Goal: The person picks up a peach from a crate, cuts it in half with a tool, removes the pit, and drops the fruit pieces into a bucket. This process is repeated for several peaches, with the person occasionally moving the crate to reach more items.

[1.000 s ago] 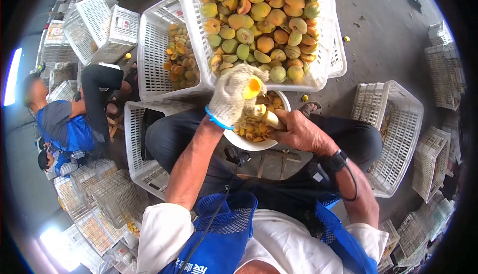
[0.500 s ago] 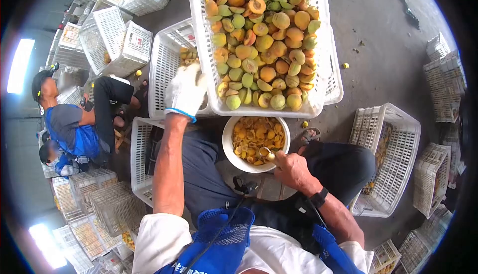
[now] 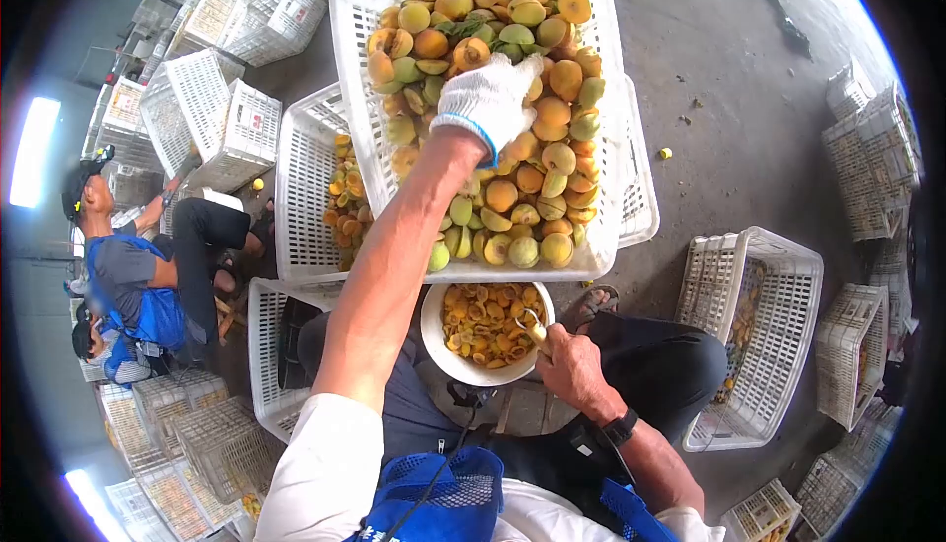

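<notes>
My left hand (image 3: 488, 103), in a white knit glove with a blue cuff, reaches over a white crate (image 3: 345, 10) heaped with halved yellow-green and orange peaches (image 3: 501, 195). Its fingers are stretched out over the fruit near the middle of the heap, and I see nothing held in them. My bare right hand (image 3: 576, 370) is closed around the pale handle of a pitting knife (image 3: 535, 328) with a curved metal end. The tool's tip is above a white bucket (image 3: 429, 345) of orange-brown fruit pieces (image 3: 483, 320) between my legs.
Under the heaped crate, another white crate (image 3: 296, 207) holds cut orange fruit (image 3: 347, 197) at its left. A white crate (image 3: 788, 345) with some fruit stands to my right. Another person (image 3: 143, 266) sits at left among stacked crates (image 3: 212, 108). A fruit (image 3: 665, 153) lies on the floor.
My left hand has moved right, from above the lower crate's cut fruit to the heaped peaches. My right hand still holds the pitting knife by the bucket. The view has shifted slightly.
</notes>
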Demonstrator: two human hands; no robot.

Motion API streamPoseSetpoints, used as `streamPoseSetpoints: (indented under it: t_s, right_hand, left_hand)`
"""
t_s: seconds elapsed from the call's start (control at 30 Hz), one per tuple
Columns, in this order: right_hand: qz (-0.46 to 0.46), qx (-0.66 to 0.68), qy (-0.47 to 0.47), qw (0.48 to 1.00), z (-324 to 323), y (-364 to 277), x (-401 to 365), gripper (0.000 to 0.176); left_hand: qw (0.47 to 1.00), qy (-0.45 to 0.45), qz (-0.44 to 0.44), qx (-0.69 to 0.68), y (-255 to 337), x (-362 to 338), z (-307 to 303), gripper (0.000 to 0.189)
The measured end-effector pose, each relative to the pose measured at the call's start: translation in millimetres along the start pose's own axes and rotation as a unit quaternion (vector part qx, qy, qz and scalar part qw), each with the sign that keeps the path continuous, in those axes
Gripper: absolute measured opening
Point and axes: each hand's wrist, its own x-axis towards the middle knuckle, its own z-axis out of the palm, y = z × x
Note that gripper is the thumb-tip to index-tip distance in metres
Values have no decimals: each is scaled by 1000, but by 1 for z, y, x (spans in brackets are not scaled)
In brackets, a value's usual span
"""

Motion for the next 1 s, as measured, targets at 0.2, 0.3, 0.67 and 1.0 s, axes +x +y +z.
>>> streamPoseSetpoints:
  t_s: [0.2,0.3,0.67,1.0]
  right_hand:
    - [15,123,28,992,-7,-1,4,24]
    - [-35,281,104,953,-46,-22,23,33]
    - [13,640,30,768,-60,-97,90,35]
    - [29,559,61,826,-45,-99,99,38]
  left_hand:
    - [966,58,-32,-251,-18,-5,8,62]
    - [918,82,-27,-388,0,-62,-9,60]
    - [834,62,-29,-548,21,-192,10,61]
    - [868,4,-33,-496,5,-198,2,51]
